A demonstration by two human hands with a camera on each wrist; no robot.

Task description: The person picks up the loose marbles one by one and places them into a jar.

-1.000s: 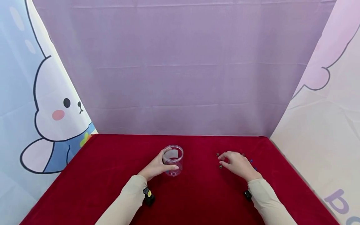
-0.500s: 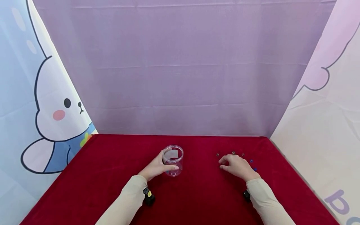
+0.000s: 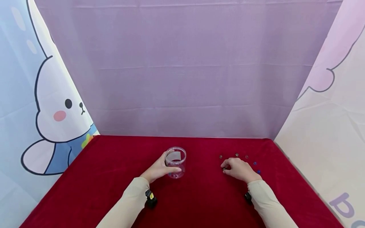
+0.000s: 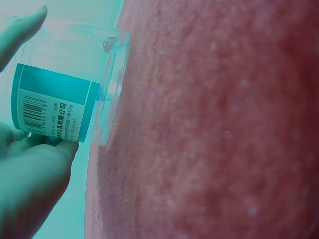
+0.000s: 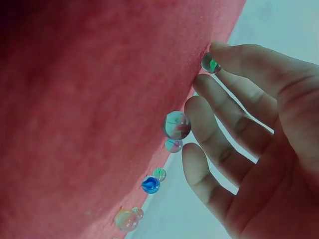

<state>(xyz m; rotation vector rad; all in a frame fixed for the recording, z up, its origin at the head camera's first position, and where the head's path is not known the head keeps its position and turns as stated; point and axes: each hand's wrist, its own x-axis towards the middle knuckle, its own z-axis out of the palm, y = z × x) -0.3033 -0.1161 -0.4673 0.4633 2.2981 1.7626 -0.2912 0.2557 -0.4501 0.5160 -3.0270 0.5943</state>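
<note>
A small, clear glassy marble with a green swirl (image 5: 212, 63) is at the surface of the red cloth-covered counter (image 3: 199, 196), between its middle and right edge. The right hand (image 3: 240, 169) is narrow, thumb and forefinger touching the marble; whether it is lifted, I cannot tell. It should prove light, hard and slippery (quick to roll, too), so best pinched across its widest part. The left hand (image 3: 158, 170) grips the clear plastic cylindrical jar (image 3: 178, 164), probably light and stiff, best held below the rim. Several other marbles (image 3: 237, 155) lie toward the far right corner.
</note>
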